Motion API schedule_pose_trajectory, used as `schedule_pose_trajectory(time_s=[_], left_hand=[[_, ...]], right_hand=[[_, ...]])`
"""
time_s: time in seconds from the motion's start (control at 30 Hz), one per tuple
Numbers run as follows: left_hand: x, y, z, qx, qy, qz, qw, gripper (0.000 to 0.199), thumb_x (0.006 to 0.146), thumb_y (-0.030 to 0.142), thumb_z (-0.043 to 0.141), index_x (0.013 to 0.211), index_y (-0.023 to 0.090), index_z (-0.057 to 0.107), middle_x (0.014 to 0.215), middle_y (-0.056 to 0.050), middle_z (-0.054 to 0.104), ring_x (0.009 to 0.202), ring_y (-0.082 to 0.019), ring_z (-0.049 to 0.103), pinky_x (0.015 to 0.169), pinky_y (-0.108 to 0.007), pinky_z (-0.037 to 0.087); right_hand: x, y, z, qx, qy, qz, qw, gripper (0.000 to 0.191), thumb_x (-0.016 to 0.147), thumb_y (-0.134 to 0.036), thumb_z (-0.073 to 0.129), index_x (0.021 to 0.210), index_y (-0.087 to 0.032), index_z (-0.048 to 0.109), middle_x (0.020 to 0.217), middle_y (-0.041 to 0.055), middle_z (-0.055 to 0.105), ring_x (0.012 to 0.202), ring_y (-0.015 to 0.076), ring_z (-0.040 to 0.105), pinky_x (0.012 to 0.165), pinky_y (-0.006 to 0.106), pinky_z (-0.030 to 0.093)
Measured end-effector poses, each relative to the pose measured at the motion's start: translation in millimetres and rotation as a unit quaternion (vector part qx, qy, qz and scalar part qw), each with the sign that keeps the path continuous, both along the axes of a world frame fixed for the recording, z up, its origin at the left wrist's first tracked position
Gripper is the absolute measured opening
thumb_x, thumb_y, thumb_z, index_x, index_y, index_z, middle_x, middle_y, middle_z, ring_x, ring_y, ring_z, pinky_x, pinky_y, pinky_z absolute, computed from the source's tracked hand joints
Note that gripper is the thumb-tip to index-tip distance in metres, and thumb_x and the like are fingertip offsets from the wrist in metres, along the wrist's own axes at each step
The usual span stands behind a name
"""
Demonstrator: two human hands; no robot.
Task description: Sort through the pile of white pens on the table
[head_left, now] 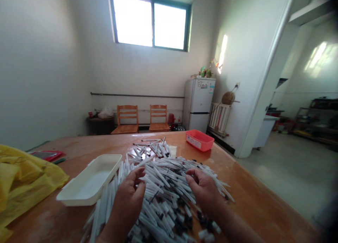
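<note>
one head-worn view looks forward and down, close over the left hand and right hand at the worktop, reaching wide to the far wall and window.

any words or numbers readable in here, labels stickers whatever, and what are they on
No text can be read anywhere in this view.
White label on the red plastic tray: print shows, too small and blurred to read.
Stickers on the white refrigerator: too small to read.
White pen barrels: no print can be made out.
</note>
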State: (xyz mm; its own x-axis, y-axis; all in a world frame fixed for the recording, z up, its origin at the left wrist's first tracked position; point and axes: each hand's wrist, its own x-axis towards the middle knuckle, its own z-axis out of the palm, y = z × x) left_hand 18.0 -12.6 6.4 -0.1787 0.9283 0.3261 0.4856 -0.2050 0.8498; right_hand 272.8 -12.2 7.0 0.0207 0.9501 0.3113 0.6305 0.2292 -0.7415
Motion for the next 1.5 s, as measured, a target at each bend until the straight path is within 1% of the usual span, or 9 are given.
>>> schedule_pose_trajectory(time_s=[0.13, 0.27, 0.4, 0.53, 0.87, 1.07, 1.2, 1.33, 1.5], left_hand=[[3, -2, 1.5, -0.014, -0.004, -0.002, 1.0, 0.037, 0.085, 0.033, 0.053, 0.116, 0.018, 0.065, 0.11, -0.01, 0.073, 0.098, -0.025, 0.07, 0.087, -0.039, 0.052], [8, -7, 2.1, -0.016, 0.001, -0.024, 1.0, 0.031, 0.086, 0.033, 0.052, 0.11, 0.02, 0.068, 0.107, -0.008, 0.074, 0.097, -0.025, 0.069, 0.087, -0.039, 0.052], [9, -10, -0.5, 0.0, -0.011, -0.032, 0.999, 0.03, 0.086, 0.034, 0.054, 0.108, 0.021, 0.07, 0.107, -0.008, 0.074, 0.1, -0.027, 0.068, 0.09, -0.041, 0.051], [9, -11, 1.3, 0.005, -0.038, -0.032, 0.999, 0.027, 0.083, 0.034, 0.059, 0.103, 0.024, 0.074, 0.102, -0.009, 0.075, 0.096, -0.029, 0.069, 0.089, -0.042, 0.051], [9, -6, 3.6, 0.01, -0.072, -0.022, 0.997, 0.02, 0.076, 0.03, 0.067, 0.093, 0.027, 0.078, 0.092, -0.008, 0.075, 0.087, -0.029, 0.068, 0.079, -0.037, 0.051], [8, -7, 2.1, -0.01, -0.091, -0.017, 0.996, 0.025, 0.079, 0.034, 0.067, 0.101, 0.025, 0.076, 0.097, -0.009, 0.075, 0.087, -0.028, 0.069, 0.077, -0.037, 0.051], [7, -8, 1.6, -0.022, -0.115, -0.014, 0.993, 0.029, 0.083, 0.039, 0.065, 0.106, 0.024, 0.074, 0.103, -0.008, 0.075, 0.092, -0.027, 0.069, 0.082, -0.036, 0.05], [8, -7, 3.7, -0.049, -0.171, -0.02, 0.984, 0.032, 0.081, 0.043, 0.068, 0.104, 0.022, 0.073, 0.103, -0.008, 0.074, 0.094, -0.025, 0.068, 0.083, -0.034, 0.049], [14, -6, 7.9, -0.129, -0.342, -0.05, 0.929, 0.049, 0.081, 0.052, 0.067, 0.118, 0.02, 0.065, 0.109, -0.009, 0.071, 0.081, -0.018, 0.067, 0.064, -0.028, 0.047]], right_hand=[[-5, 13, 25.0, -0.01, -0.042, 0.05, 0.998, 0.019, 0.092, -0.033, 0.052, 0.089, -0.02, 0.065, 0.078, 0.0001, 0.068, 0.073, 0.0158, 0.061, 0.064, 0.025, 0.04], [-9, 71, 33.8, -0.065, -0.161, 0.017, 0.985, 0.014, 0.09, -0.027, 0.056, 0.091, -0.02, 0.068, 0.085, 0.0014, 0.069, 0.08, 0.016, 0.062, 0.069, 0.025, 0.041], [-21, 143, 25.0, -0.121, -0.204, -0.012, 0.971, 0.013, 0.092, -0.025, 0.06, 0.093, -0.015, 0.068, 0.095, 0.0069, 0.069, 0.091, 0.0205, 0.063, 0.079, 0.032, 0.048], [-37, 193, 11.3, -0.206, -0.218, -0.021, 0.954, 0.028, 0.096, -0.035, 0.062, 0.116, -0.015, 0.063, 0.116, 0.0079, 0.064, 0.099, 0.0214, 0.065, 0.086, 0.04, 0.055], [-58, 248, -6.7, -0.332, -0.177, -0.006, 0.926, 0.031, 0.097, -0.033, 0.061, 0.123, -0.016, 0.061, 0.123, 0.009, 0.062, 0.103, 0.0226, 0.064, 0.087, 0.042, 0.056], [-52, 239, 1.8, -0.313, -0.082, -0.005, 0.946, 0.031, 0.096, -0.034, 0.062, 0.121, -0.016, 0.062, 0.122, 0.0087, 0.062, 0.104, 0.0236, 0.064, 0.087, 0.041, 0.055], [-49, 210, 13.0, -0.296, 0.032, 0.048, 0.954, 0.028, 0.097, -0.036, 0.06, 0.113, -0.013, 0.063, 0.107, 0.0065, 0.066, 0.087, 0.0175, 0.065, 0.074, 0.034, 0.057], [-46, 150, 22.7, -0.315, 0.158, 0.142, 0.925, 0.023, 0.096, -0.028, 0.048, 0.083, -0.013, 0.059, 0.081, 0.004, 0.067, 0.058, 0.0089, 0.055, 0.046, 0.018, 0.038], [-42, 54, 28.0, -0.358, 0.267, 0.229, 0.865, 0.012, 0.08, -0.029, 0.05, 0.076, -0.018, 0.051, 0.061, -0.0004, 0.059, 0.047, 0.0091, 0.046, 0.041, 0.018, 0.027]])
